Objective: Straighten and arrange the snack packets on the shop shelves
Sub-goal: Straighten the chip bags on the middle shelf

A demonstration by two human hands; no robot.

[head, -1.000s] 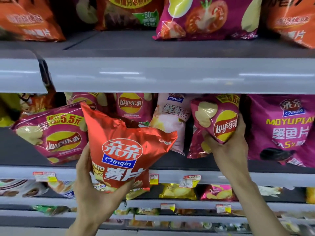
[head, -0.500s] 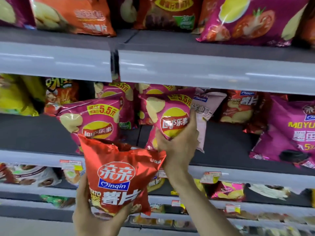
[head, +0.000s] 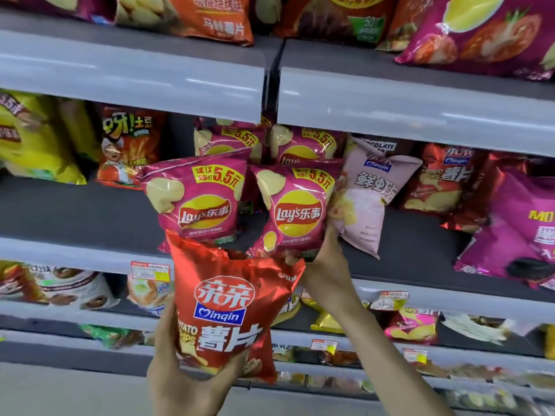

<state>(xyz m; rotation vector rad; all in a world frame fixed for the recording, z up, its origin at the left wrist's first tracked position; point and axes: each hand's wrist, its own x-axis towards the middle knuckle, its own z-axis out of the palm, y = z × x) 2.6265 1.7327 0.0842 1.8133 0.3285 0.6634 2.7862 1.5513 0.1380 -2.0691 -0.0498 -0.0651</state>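
The red Qinqin packet (head: 228,307) is upright in front of the shelves. The left hand (head: 183,382) grips its lower edge, thumb across the front and fingers behind. Directly above it, the right hand (head: 327,265) holds a pink Lay's packet (head: 295,211) at the lower right corner. Its fingers are curled behind the bag, at the front of the middle shelf (head: 75,211). A second pink Lay's packet (head: 198,199) stands just left of the held one. A pale pink prawn packet (head: 369,199) leans immediately right of the right hand. Further Lay's packets (head: 303,142) stand behind.
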